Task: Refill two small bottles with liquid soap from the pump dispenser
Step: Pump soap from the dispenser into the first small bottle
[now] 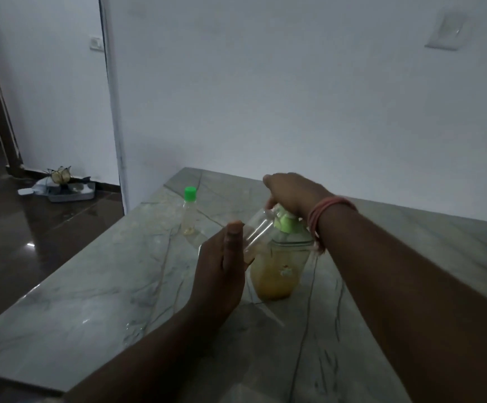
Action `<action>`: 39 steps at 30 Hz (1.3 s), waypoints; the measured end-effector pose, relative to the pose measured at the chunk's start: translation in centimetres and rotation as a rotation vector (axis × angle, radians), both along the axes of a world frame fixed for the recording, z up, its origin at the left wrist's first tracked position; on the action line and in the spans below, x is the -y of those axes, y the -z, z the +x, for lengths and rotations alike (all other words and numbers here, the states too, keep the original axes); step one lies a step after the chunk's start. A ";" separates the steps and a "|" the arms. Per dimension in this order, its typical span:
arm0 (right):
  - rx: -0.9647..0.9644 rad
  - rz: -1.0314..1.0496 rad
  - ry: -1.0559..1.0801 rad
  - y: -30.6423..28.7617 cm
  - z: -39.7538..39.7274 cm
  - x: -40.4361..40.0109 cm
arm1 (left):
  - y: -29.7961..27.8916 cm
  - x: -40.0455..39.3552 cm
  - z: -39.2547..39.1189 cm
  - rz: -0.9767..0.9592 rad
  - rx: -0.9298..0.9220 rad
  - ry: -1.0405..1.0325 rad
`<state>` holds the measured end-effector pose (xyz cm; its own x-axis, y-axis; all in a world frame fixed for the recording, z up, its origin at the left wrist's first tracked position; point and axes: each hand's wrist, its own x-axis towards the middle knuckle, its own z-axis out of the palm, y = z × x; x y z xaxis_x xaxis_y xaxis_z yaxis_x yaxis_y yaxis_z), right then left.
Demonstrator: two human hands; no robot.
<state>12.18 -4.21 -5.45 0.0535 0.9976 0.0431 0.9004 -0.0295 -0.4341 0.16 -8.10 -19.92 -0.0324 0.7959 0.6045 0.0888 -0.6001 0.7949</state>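
Right hand (293,193) resting palm-down on the green pump head (287,222) of the pump dispenser (277,266), fingers curled over the top and pressing against it, pink bangles (323,216) on the wrist. Left hand (221,274) holding a small clear bottle (258,231), uncapped and tilted, its mouth up against the pump nozzle; thumb laid along the near side of the bottle, other fingers wrapped behind it and mostly hidden. Pump dispenser standing upright near the middle of the marble table (91,301), about half full of yellow-orange soap. Second small bottle (190,212) with a green cap standing upright closer to the far left corner of the table, apart from the dispenser, only a little yellowish liquid at its bottom. Beyond the left edge, on the dark floor by the wall, a grey tray (67,191) with some small items, too dim to tell.
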 end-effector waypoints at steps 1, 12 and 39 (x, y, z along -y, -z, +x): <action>0.003 -0.010 0.001 0.0 0.0 0.1 | 0.0 0.0 0.0 0.001 0.002 -0.010; 0.001 -0.030 0.006 -0.3 0.0 0.1 | -0.3 -0.1 0.1 0.008 0.004 -0.034; -0.051 -0.164 0.015 -0.4 0.1 -0.6 | -0.1 -0.1 0.2 -0.040 -0.001 0.006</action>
